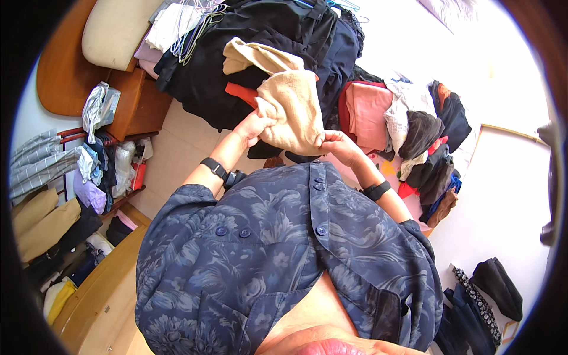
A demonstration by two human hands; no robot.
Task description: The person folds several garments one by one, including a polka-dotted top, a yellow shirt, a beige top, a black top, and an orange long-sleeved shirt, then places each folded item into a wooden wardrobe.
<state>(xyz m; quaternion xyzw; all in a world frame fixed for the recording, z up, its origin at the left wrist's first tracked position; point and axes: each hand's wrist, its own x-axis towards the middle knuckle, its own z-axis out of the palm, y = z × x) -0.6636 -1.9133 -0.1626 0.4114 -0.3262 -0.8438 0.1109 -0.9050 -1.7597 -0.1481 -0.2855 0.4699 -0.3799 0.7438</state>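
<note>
A beige knit garment [293, 106] hangs in front of my chest, held between both hands. At its left edge my left hand [254, 127] grips bunched fabric. My right hand [341, 145] pinches the lower right corner between thumb and fingers. One long part of the garment, perhaps a sleeve, folds away over a heap of black clothes [199, 84]. A strip of orange cloth [242, 92] shows beside the garment, partly hidden behind it. Whatever lies directly below the garment is mostly out of sight.
Wire hangers [195, 31] lie at the heap's upper left. Folded pink cloth [368, 115] and a mixed clothes pile [421, 128] sit to the right. At left, clothes fill a rack [95, 164] and an open wardrobe [102, 275]. Dark clothes [470, 315] lie lower right.
</note>
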